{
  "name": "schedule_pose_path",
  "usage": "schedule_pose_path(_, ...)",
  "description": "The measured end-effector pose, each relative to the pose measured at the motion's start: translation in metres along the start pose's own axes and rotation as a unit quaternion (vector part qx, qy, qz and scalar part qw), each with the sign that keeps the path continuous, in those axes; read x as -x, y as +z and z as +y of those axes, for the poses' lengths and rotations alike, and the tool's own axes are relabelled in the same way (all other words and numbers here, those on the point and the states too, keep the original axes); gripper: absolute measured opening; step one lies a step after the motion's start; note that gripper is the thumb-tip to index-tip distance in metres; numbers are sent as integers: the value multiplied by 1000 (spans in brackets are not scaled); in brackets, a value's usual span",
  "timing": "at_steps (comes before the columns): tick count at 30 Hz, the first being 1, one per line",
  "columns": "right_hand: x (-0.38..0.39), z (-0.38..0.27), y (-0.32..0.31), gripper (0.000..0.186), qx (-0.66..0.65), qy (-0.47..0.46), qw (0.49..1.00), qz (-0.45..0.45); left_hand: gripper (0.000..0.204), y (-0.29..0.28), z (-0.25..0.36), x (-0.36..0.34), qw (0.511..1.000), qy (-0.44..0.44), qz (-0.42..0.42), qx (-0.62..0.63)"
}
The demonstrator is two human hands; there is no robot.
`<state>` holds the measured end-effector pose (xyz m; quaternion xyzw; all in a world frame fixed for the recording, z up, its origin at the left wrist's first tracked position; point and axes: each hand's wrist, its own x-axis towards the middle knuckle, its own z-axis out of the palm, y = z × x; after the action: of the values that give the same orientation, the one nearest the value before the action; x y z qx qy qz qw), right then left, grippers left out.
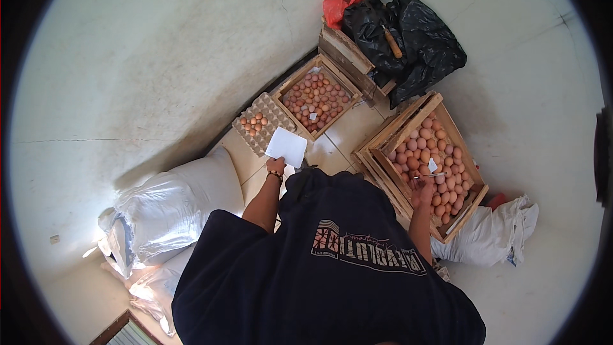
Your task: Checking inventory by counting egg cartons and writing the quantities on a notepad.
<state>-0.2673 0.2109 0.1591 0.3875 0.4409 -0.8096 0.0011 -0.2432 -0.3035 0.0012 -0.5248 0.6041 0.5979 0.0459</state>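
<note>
My left hand (276, 165) grips a white sheet or pad of paper (287, 145) by its near edge. Beyond the paper lies a grey egg tray (278, 117) with several brown eggs grouped on it. Over at the right, my right hand (421, 193) is closed around a thin pen (431, 175), above a wooden crate (464, 144) filled with brown eggs (451, 182). A small white slip (432, 165) rests on those eggs, just past the pen. Whether my right fingers touch any egg cannot be made out.
Another wooden crate (295, 75) of eggs sits beside the egg tray, with a slip on top. Black plastic bags (424, 38) and a wooden handle (392, 43) top a box in the corner. White sacks (185, 195) stand at the left; another sack (495, 233) is at the right.
</note>
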Motion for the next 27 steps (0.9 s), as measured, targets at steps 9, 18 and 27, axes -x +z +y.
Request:
schedule_pose_path(9, -6, 2, -6, 10, 5, 12, 1000, 9, 37, -1, 11, 8, 999, 40, -20, -14)
schedule_pose_path(18, -11, 7, -16, 18, -5, 6, 1000, -10, 30, 4, 22, 18, 998, -42, -42, 37)
schedule_pose_path(27, -9, 5, -11, 18, 8, 2, 1000, 2, 21, 2, 34, 31, 987, -79, -61, 127)
